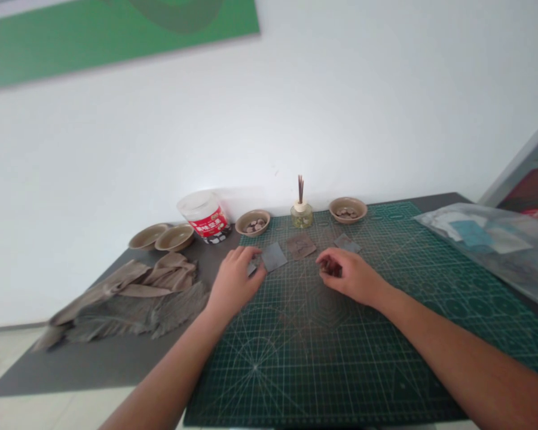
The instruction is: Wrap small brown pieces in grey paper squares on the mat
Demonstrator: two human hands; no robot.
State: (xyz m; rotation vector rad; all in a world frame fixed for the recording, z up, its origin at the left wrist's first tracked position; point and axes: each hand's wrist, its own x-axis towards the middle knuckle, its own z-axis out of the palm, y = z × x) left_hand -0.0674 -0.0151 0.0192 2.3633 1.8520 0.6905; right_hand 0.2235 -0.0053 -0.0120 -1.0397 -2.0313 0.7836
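My left hand (237,278) is over the left part of the cutting mat, its thumb and curved fingers apart. A small blue-grey square (251,267) shows between them, partly hidden; whether the fingertips touch it I cannot tell. Just right of it a second blue-grey square (274,257) lies flat. Farther right lie a brownish square (301,245) and another grey square (347,242). My right hand (352,275) is closed above the mat, thumb and fingers curled around something dark brown and lumpy (330,267), mostly hidden.
Two bowls (253,232) (348,218) hold small round brownish pieces, with a reed diffuser (302,216) between them. Left are a red-labelled plastic tub (206,218), two stacked-looking bowls (174,237) and crumpled cloth (138,298). A clear plastic bag (497,251) lies right on the green cutting mat (323,370).
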